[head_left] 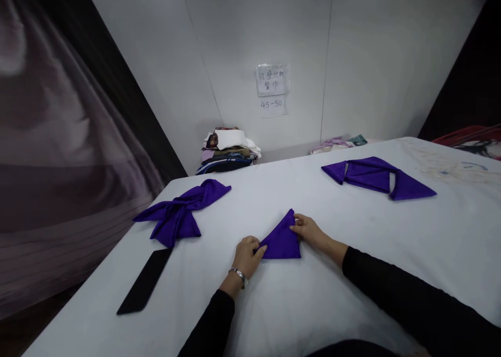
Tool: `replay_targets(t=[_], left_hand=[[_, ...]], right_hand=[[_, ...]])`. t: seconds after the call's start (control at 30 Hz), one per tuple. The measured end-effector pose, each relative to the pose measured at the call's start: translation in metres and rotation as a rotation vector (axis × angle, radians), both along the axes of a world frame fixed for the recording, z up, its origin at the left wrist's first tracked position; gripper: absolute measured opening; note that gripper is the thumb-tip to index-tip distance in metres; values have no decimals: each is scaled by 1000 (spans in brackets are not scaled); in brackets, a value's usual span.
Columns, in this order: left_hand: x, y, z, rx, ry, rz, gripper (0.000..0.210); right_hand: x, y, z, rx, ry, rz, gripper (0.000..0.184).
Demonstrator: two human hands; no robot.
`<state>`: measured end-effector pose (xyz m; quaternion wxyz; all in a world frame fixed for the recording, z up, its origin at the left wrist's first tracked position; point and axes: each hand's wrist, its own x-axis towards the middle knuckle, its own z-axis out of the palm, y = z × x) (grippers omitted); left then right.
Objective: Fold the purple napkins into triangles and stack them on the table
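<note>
Two hands apparently pinch purple cloth at edges, tabletop around

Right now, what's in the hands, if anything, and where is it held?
The folded purple cloth between them: the left hand has its left corner, the right hand its right edge, just below the top corner.

Cloth in grip, 2nd cloth L, 3rd cloth R: plain purp. Slab L of grip: blk. Tablecloth under: wht, floral far R.
</note>
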<state>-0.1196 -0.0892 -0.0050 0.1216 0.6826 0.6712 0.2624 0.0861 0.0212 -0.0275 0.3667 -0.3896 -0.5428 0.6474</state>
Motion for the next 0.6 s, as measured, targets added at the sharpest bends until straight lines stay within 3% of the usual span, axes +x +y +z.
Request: replay_targets(t=[0.2, 0.6], left_hand=[[-1, 3, -9, 61, -74, 44, 36], [1, 5, -15, 88, -37, 81, 35]], right_hand=[[2, 15, -3, 95, -57, -7, 49], [0, 40, -15, 411, -437, -27, 52]])
